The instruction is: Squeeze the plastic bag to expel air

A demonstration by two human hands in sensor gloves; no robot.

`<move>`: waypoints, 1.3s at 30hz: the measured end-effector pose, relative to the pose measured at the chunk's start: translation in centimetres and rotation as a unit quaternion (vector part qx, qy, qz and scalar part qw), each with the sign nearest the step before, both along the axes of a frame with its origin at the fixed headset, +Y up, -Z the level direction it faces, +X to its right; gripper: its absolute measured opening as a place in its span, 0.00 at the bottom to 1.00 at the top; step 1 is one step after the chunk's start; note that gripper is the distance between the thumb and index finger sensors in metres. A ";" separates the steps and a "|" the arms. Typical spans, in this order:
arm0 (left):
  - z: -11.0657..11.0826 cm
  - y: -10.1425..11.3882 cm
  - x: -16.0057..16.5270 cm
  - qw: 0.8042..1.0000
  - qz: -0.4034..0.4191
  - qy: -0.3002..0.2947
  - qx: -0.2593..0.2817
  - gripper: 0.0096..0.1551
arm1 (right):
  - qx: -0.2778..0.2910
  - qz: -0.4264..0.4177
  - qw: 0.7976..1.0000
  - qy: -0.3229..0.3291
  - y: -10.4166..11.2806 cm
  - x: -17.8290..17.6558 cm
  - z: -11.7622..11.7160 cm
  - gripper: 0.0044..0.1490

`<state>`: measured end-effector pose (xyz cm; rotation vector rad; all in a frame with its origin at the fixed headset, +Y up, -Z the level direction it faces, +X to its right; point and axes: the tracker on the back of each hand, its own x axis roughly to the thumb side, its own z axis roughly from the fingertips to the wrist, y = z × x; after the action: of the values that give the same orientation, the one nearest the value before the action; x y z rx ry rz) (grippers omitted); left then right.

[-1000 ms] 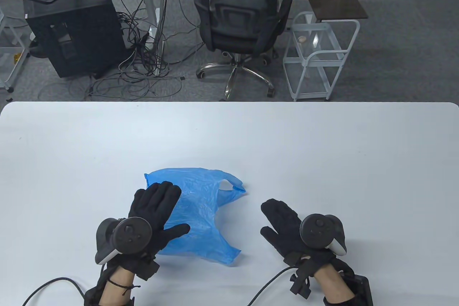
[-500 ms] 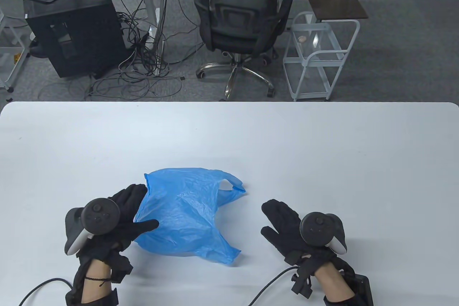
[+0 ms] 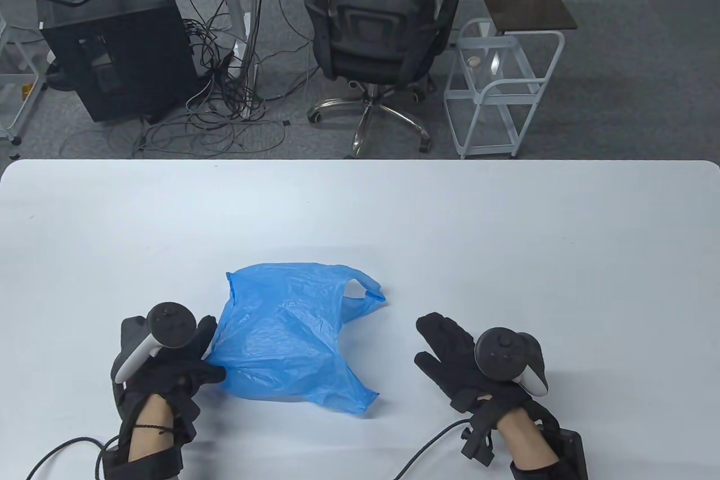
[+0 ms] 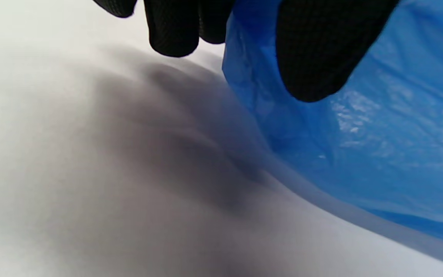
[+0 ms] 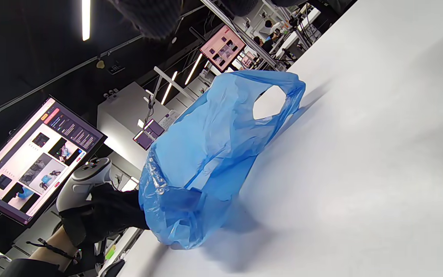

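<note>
A thin blue plastic bag lies puffed up on the white table, its handles towards the right. My left hand is at the bag's left edge. In the left wrist view the thumb lies against the bag and the fingers hang just beside its edge, apart from the thumb. My right hand rests flat on the table, fingers spread, empty, a hand's width right of the bag. The right wrist view shows the bag swollen with air and the left hand at its far end.
Both glove cables trail over the table's near edge. A black device lies by my right wrist. Beyond the far edge stand an office chair, a white wire cart and a computer tower.
My left hand has slid off the top of the bag to its left edge and turned on its side. The bag has puffed up again. The right hand has barely moved.
</note>
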<state>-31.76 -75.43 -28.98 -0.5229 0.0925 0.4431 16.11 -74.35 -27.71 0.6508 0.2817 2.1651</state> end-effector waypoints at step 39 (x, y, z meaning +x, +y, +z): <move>1.4 2.7 6.8 0.939 0.100 -0.014 0.329 0.23 | 0.010 -0.013 1.000 -0.011 0.3 0.7 -0.2 0.43</move>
<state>-24.98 -72.74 -27.62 0.1255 -0.1376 0.6305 16.76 -74.05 -27.94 0.6395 0.2384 2.1508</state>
